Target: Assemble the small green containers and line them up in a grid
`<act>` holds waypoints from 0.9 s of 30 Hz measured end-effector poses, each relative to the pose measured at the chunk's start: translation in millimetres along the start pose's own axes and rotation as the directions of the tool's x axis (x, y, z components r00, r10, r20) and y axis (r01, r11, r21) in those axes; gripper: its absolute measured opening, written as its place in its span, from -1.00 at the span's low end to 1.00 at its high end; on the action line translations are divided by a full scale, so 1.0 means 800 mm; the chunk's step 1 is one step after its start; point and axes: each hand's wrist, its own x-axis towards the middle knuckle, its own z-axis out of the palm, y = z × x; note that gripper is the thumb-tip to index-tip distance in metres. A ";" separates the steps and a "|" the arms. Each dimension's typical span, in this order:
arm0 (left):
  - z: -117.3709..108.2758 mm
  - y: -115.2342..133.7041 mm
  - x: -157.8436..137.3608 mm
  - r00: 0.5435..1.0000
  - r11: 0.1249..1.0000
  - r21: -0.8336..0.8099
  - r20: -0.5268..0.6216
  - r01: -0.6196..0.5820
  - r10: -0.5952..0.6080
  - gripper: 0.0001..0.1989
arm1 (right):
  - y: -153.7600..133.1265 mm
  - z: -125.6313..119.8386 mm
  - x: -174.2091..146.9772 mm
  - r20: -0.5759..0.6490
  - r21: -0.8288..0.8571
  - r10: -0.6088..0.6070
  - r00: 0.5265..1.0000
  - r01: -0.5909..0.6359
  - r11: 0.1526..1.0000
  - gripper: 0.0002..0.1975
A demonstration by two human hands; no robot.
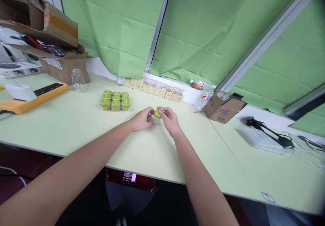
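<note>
Over the middle of the table (142, 148), my left hand (142, 119) is closed around a small clear container (155, 119). My right hand (170, 120) pinches a green lid (157, 113) with a pale loop on it, at the container's top. I cannot tell whether the lid is fully seated. Something small and yellow shows near my left fingertips, too blurred to name. To the left, several similar clear containers (115, 106) with green lids and yellow contents stand in a tight block of rows.
Small tan boxes (152, 87) line the back edge. A clear jar (77, 81), an orange power strip (48, 94) and stacked cardboard boxes (66, 65) occupy the left. Plastic bottles (203, 99), a cardboard box (223, 108) and a black cabled device (271, 133) are on the right.
</note>
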 end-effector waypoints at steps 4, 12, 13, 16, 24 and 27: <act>0.002 0.006 -0.003 1.000 0.998 -0.063 0.013 -0.009 0.009 -0.53 | 0.005 0.000 -0.001 0.053 -0.039 0.024 0.998 -0.022 0.999 -0.69; 0.005 0.000 -0.002 0.999 0.995 -0.090 -0.008 0.034 -0.035 -0.57 | 0.022 -0.004 0.001 0.122 -0.161 0.061 0.991 -0.041 0.986 -0.67; 0.005 0.000 -0.002 0.999 0.995 -0.096 -0.009 0.037 -0.038 -0.58 | 0.023 -0.005 0.002 0.126 -0.169 0.068 0.990 -0.046 0.985 -0.66; 0.005 0.002 -0.001 0.999 0.994 -0.105 -0.008 0.032 -0.033 -0.64 | 0.025 -0.007 0.002 0.153 -0.154 0.103 0.983 -0.080 0.985 -0.62; 0.001 0.006 0.000 0.999 0.997 -0.074 0.019 0.039 -0.037 -0.64 | 0.025 -0.010 0.003 0.111 -0.133 0.149 0.983 -0.134 0.982 -0.60; 0.001 0.004 0.000 0.999 0.999 -0.034 0.023 0.038 -0.037 -0.64 | 0.023 -0.011 0.003 0.104 -0.159 0.182 0.978 -0.165 0.973 -0.59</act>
